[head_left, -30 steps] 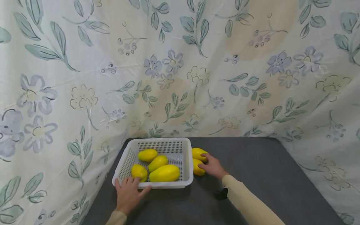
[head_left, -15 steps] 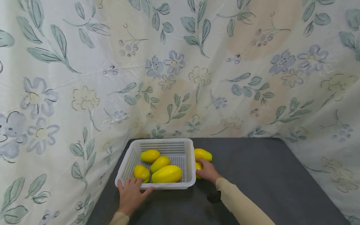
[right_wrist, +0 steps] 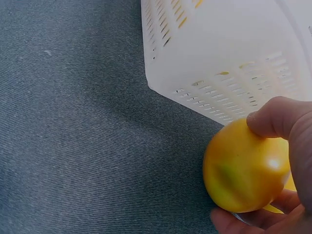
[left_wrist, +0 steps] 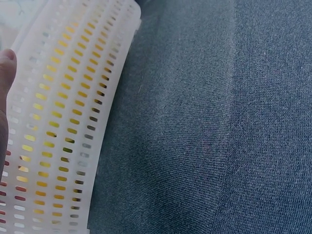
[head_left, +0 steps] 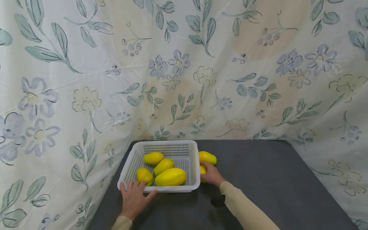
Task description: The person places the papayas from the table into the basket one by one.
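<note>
A white perforated plastic basket [head_left: 179, 188] holds several yellow oval fruits, mango- or papaya-like, among them a large one [head_left: 171, 177]. My left hand [head_left: 133, 198] holds the basket's front rim near the left corner, fingers over the edge and thumb outside. Outside the basket's right wall, my right hand [head_left: 212, 174] grips another yellow oval fruit [right_wrist: 243, 165]. Its thumb lies on top and its fingers curl beneath, in the right wrist view. A greenish patch marks that fruit's end. Just behind it, one more yellow fruit [head_left: 207, 157] lies against the basket.
Everything stands on a dark grey cloth-covered table [head_left: 253, 179]. A pale floral curtain [head_left: 184, 80] hangs along the back and both sides. The basket's perforated wall [right_wrist: 219, 44] rises close beside my right hand.
My right hand has closed round the nearer fruit outside the basket, coming away from the rear one. The left hand keeps its place on the rim. The view has shifted slightly.
</note>
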Action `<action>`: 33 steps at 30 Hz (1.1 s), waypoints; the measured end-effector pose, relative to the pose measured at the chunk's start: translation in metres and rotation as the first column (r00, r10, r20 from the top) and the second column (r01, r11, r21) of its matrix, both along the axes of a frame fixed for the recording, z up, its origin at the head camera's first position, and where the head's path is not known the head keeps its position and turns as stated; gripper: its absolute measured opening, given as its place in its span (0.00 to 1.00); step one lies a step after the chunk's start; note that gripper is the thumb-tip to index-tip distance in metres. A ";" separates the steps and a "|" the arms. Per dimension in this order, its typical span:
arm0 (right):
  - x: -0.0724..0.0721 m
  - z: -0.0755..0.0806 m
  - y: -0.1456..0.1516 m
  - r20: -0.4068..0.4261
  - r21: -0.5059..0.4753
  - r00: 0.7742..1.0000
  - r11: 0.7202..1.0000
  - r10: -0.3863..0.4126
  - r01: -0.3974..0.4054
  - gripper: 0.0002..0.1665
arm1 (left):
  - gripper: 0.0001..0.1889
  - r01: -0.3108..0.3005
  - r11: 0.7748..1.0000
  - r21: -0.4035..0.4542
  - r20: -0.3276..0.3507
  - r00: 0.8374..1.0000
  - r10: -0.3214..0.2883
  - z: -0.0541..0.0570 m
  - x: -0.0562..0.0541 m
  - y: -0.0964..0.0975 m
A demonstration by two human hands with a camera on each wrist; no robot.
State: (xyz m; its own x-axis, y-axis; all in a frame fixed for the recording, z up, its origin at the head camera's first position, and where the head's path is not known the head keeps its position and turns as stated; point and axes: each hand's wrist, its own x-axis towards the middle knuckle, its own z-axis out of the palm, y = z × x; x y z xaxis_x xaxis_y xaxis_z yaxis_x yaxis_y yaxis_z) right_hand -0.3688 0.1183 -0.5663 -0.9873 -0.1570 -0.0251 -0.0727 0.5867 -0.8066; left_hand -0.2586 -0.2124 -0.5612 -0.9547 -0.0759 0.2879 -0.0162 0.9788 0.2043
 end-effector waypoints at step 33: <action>0.027 0.084 0.122 0.079 -0.209 0.987 0.966 -0.139 0.153 0.37 | 0.37 0.049 0.999 -0.022 -0.059 0.997 -0.051 0.000 0.001 -0.006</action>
State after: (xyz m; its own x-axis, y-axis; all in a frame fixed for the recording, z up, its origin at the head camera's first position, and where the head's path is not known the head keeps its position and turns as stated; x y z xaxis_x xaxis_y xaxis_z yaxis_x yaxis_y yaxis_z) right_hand -0.3422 0.2406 -0.4826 -0.9974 -0.0199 -0.0699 0.0561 0.4010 -0.9144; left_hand -0.2578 -0.2185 -0.5615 -0.9381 -0.0219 0.3457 0.0446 0.9820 0.1834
